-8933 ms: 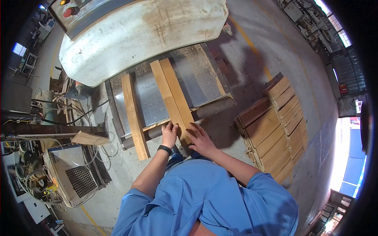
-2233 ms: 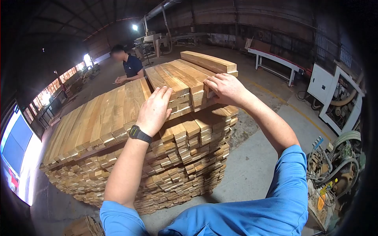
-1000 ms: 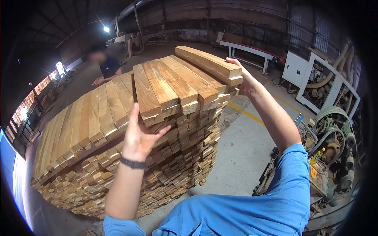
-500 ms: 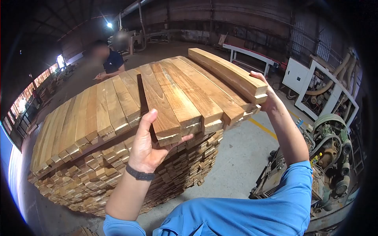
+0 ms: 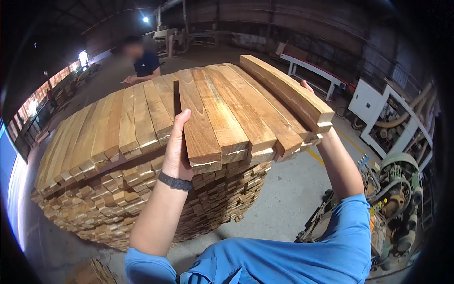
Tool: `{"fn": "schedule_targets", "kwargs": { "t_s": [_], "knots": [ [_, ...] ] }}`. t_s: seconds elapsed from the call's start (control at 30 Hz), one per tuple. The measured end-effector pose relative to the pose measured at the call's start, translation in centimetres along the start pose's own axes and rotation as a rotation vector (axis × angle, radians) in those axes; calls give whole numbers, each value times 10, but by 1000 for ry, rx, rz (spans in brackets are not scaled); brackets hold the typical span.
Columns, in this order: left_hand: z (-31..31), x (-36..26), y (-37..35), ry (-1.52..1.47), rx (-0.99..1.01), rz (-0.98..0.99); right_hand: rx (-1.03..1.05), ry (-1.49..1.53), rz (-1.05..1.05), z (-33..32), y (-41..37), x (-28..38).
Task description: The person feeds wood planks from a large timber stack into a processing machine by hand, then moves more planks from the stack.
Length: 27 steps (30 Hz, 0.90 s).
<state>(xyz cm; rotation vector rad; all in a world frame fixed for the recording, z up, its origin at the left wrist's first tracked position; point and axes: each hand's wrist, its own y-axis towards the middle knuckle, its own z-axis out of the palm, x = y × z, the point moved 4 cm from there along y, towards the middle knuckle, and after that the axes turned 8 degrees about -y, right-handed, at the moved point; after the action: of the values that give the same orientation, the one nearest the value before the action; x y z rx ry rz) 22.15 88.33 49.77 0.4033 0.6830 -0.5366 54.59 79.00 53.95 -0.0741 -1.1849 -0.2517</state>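
Several sawn wooden boards [image 5: 227, 111] lie side by side on top of a large lumber stack. My left hand [image 5: 177, 149] presses against the left side of this row near its near end, thumb pointing up and fingers hidden behind or under the wood. At the row's right side, my right hand [image 5: 327, 135] holds the outer edge; its fingertips show past a thicker piece [image 5: 286, 90] lying on top, and the rest is mostly covered. The row sits between both hands, with a dark gap separating it from the boards [image 5: 113, 120] at left.
The stack of lumber [image 5: 132, 199] stands on a concrete floor [image 5: 288, 199]. A person [image 5: 145, 61] in a dark shirt is beyond its far side. Machinery with a green motor [image 5: 402, 175] stands at right, near a white-framed machine [image 5: 378, 113]. More wood [image 5: 92, 272] lies low at left.
My left hand has shifted farther along the side of the row, and its fingers beneath the near end no longer show. The view has moved slightly; my right hand keeps its place.
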Motion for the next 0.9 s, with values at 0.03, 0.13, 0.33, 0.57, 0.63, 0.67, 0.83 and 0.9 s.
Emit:
{"fn": "schedule_targets", "kwargs": {
  "t_s": [0.03, 0.13, 0.33, 0.57, 0.63, 0.67, 0.83, 0.9],
  "knots": [
    [3, 2, -1, -59, -12, -17, 7, 12, -2, -2, -1, -4],
    [2, 8, -3, -103, -9, -15, 124, 86, 12, -19, 11, -15],
    [3, 27, -19, -128, 33, 35, 184, 269, -119, -36, 5, -45],
    [8, 57, -57, -177, -62, 71, 355, 360, -112, -46, -18, -63],
    [17, 64, -71, -191, -83, 64, 356, 356, -132, -58, -21, -70],
    [18, 67, -80, -196, -100, 68, 365, 357, -137, -60, -21, -76],
    [10, 76, -123, -211, -174, 47, 210, 362, -173, -71, -36, -92],
    [20, 76, -145, -187, -153, 122, 109, 354, -100, -74, -50, -99]
  ]
}}
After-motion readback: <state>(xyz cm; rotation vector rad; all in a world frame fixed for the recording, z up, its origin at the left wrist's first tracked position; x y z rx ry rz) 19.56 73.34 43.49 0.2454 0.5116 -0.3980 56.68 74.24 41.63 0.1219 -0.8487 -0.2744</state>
